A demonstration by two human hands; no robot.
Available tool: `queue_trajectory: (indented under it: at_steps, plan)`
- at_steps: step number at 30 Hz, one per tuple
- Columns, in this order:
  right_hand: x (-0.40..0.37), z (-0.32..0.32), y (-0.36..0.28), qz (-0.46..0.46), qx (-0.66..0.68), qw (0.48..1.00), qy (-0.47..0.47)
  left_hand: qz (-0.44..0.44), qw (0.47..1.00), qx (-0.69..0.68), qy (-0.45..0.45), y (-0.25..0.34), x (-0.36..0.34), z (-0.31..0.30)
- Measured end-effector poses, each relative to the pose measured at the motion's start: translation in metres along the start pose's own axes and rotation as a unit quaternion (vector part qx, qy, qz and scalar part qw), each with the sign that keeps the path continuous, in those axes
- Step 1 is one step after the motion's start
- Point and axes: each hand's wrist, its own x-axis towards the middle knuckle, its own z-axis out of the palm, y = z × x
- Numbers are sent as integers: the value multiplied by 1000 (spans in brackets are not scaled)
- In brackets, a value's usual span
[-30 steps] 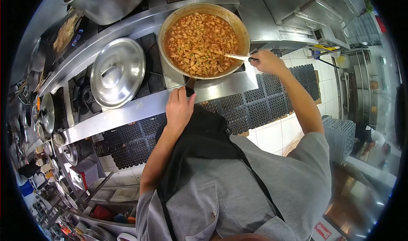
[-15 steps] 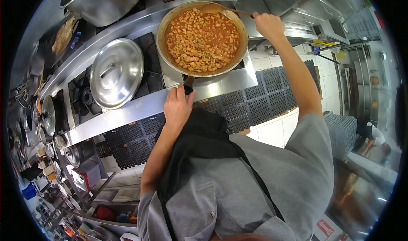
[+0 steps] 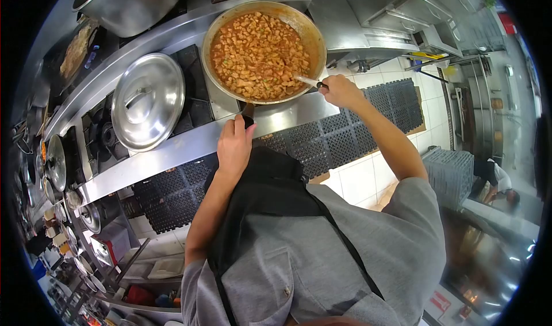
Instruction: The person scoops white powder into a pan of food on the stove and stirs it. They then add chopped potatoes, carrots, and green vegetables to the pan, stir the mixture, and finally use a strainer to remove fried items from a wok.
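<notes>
A wide pan [image 3: 317, 37] stands on the stove, full of small diced pieces in a reddish-orange sauce [image 3: 256, 55]. My left hand [image 3: 234, 146] is closed around the pan's dark handle [image 3: 248, 112] at the near side. At the pan's right near rim, my right hand [image 3: 341, 91] grips a long-handled cooking spoon [image 3: 309, 81]. Its shaft shines and its grip is dark. The spoon's head is sunk in the food, so its shape is hidden.
Left of the pan, a large metal lid [image 3: 167, 96] lies over the burners. A big steel pot [image 3: 129, 6] stands behind it. Black rubber mats [image 3: 368, 113] cover the tiled floor. A grey crate stack [image 3: 445, 173] and another person [image 3: 499, 179] are at the right.
My right hand has come down and left, bringing the spoon from the pan's far rim to its near right side. My left hand stays on the handle. The view has shifted slightly.
</notes>
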Motion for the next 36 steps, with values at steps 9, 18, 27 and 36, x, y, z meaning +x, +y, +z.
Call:
queue_trajectory:
  at_steps: [9, 18, 27, 36]
  plan:
    - [-38, -57, -18, -20, -75, 987, 139, -1, 1000, 0, 7, 0, 4, -5]
    - [72, -100, -9, -89, -174, 944, 267, -26, 999, 26, -13, 6, 4, -1]
    - [141, -66, 7, -96, -186, 961, 180, -14, 1000, -23, -1, 19, 2, 13]
    - [66, -20, 10, -124, 2, 992, -36, 12, 1000, -1, -28, 29, 1, 17]
